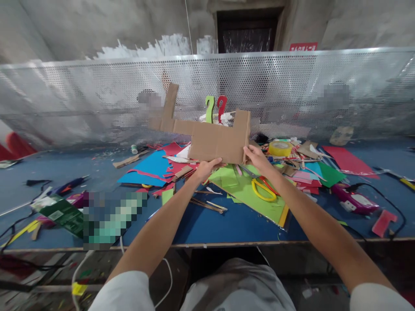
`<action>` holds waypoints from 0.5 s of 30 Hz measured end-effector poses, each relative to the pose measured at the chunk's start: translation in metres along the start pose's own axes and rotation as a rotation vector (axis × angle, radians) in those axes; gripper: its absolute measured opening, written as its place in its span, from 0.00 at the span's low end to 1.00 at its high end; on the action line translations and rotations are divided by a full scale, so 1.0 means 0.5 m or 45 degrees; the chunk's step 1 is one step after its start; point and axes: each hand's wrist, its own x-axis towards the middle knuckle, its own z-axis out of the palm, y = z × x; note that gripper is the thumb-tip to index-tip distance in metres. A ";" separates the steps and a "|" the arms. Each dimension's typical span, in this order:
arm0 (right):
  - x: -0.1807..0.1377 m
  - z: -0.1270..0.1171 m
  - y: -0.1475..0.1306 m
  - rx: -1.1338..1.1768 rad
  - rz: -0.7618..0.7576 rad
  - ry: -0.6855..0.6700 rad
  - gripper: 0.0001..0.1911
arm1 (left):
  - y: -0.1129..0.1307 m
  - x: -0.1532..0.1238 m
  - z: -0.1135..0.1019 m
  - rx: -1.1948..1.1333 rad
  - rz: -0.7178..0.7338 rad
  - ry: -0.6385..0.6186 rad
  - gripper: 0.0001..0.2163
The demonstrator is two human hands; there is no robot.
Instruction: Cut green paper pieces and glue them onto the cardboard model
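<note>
Both hands hold up a brown cardboard cut-out (pixel 214 140) above the blue table (pixel 227 222). It has a wide body, an upright tab on the right and a long arm reaching up to the left. My left hand (pixel 205 167) pinches its bottom edge near the middle. My right hand (pixel 256 156) grips its lower right corner. Below the cardboard lie green paper sheets (pixel 243 190) with yellow-handled scissors (pixel 262 190) on them.
Scraps of red, blue and pink paper litter the table. A yellow tape roll (pixel 280 148) sits at the back right, a pink glue gun (pixel 355 201) with a cable at the right. A perforated metal screen (pixel 97 99) walls off the far side. Green and red shapes (pixel 215 108) stand behind the cardboard.
</note>
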 end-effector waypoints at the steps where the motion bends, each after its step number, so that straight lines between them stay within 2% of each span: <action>1: -0.005 -0.010 -0.014 -0.200 0.020 -0.048 0.24 | 0.001 0.003 0.001 -0.027 0.026 0.051 0.09; 4: -0.031 -0.047 -0.065 -1.066 0.026 -0.319 0.21 | 0.008 0.008 0.001 -0.144 0.114 0.176 0.08; 5: -0.044 -0.058 -0.080 -1.310 0.107 -0.462 0.23 | 0.010 0.010 0.001 -0.174 0.132 0.208 0.08; 7: -0.070 -0.073 -0.101 -1.602 0.390 -0.737 0.27 | 0.011 0.012 0.000 -0.197 0.136 0.248 0.07; 8: -0.082 -0.077 -0.106 -1.682 0.497 -0.819 0.29 | 0.010 0.013 -0.001 -0.197 0.131 0.261 0.07; 10: -0.102 -0.078 -0.107 -1.733 0.601 -0.872 0.31 | 0.007 0.015 -0.001 -0.200 0.131 0.270 0.08; 15: -0.112 -0.074 -0.094 -1.673 0.593 -0.829 0.27 | 0.002 0.016 0.002 -0.179 0.164 0.222 0.12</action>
